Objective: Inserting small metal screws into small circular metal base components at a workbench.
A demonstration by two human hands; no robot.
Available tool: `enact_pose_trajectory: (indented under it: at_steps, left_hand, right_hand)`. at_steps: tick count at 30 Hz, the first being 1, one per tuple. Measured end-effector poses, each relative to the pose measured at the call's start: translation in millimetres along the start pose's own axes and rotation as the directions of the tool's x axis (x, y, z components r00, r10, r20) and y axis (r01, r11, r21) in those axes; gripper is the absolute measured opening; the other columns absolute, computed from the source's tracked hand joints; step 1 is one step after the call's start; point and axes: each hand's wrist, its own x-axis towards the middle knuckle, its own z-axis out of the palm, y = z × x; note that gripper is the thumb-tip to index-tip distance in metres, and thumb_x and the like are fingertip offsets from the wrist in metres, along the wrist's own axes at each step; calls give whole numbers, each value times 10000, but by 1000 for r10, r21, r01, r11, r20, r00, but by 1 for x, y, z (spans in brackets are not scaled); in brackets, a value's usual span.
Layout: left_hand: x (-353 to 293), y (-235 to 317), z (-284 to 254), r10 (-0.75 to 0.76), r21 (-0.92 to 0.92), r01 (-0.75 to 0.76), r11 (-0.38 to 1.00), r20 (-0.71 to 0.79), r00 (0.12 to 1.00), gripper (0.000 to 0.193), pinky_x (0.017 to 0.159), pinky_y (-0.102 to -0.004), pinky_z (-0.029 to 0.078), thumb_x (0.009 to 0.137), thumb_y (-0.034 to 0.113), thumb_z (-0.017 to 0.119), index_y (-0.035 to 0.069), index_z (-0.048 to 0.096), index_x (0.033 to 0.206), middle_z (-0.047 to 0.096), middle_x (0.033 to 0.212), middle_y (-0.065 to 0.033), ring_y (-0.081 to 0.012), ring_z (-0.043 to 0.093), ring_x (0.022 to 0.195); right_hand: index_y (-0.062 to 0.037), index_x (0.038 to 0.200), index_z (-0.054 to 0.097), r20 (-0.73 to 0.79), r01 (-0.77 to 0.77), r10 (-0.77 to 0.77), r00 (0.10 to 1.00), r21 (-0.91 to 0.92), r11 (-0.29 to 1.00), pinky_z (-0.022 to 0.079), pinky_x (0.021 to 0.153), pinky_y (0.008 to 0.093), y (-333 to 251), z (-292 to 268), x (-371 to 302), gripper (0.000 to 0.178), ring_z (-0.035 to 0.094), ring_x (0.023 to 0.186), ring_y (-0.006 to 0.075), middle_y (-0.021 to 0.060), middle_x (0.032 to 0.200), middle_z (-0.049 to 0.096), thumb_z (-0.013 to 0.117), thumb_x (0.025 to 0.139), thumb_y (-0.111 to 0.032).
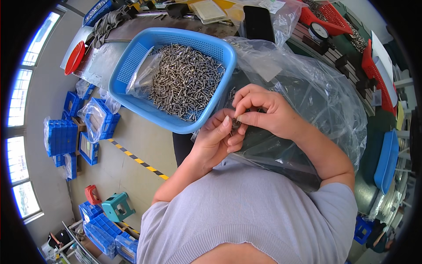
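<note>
My left hand (218, 137) is closed, palm up, with small metal parts (236, 124) between its thumb and curled fingers. The thumb and forefinger of my right hand (269, 111) pinch at the same spot, so the two hands meet. Fingers cover most of these parts, and their exact kind is too small to make out. Just beyond my left hand is a blue plastic basket (118, 81), heaped with many small, shiny metal pins (187, 81). A crumpled clear bag (144, 75) lies inside it along the left. Beneath my right hand spreads a large clear plastic sheet or bag (316, 88).
A black phone (258, 24) lies beyond the basket. At far right are a dial gauge (318, 31), red baskets (327, 20) and a blue tray (387, 162). A red dish (75, 57) sits at the bench's left edge. Blue crates (61, 137) and a green stool (118, 207) stand on the floor.
</note>
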Motion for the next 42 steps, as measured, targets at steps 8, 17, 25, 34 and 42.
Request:
enact_pose_trajectory:
  at_steps: [8, 17, 25, 34, 42]
  left_hand:
    - [-1, -1, 0, -2, -5, 2, 1000, -15, 1000, 235, 511, -209, 340, 958, 276, 550, 61, 528, 1050, 546, 871, -69, -79, 403, 610]
    - [-1, -1, -2, -16, 40, 15, 999, 27, 1000, 230, 496, -212, 314, 946, 288, 571, 75, 536, 1028, 540, 811, -47, -80, 392, 587]
    - [1, -5, 2, 37, 78, -34, 996, -37, 999, 240, 543, -231, 314, 948, 295, 569, 67, 538, 1017, 532, 816, -26, -81, 381, 614]
    - [0, -4, 6, 70, -4, -70, 998, -66, 995, 232, 570, -241, 360, 969, 265, 531, 58, 547, 1074, 566, 904, -53, -103, 440, 691]
    - [-2, 3, 3, -33, 12, 33, 999, 3, 999, 241, 539, -239, 360, 954, 225, 558, 28, 533, 1091, 570, 966, -98, -101, 429, 671]
  right_hand:
    - [-31, 900, 651, 10, 104, -104, 994, -211, 972, 457, 818, 267, -6, 0, -1, 108, 569, 929, 144, 57, 1025, 562, 653, 806, 21]
    - [-43, 877, 628, 58, -16, 32, 998, -262, 965, 452, 810, 286, -14, 0, 2, 146, 568, 927, 164, 52, 1002, 578, 692, 752, -4]
    - [-59, 860, 621, 8, 260, -296, 955, -501, 826, 465, 771, 324, -9, 1, 1, 211, 571, 879, 234, 59, 937, 593, 735, 690, -11]
    - [-50, 855, 663, 12, 281, -306, 952, -437, 855, 465, 724, 306, -10, -1, 1, 149, 572, 843, 202, 54, 893, 603, 713, 722, -4]
    - [-69, 882, 678, -77, 158, -324, 943, -752, 639, 483, 729, 332, 7, -6, 6, 170, 578, 855, 246, 62, 895, 597, 696, 719, -22]
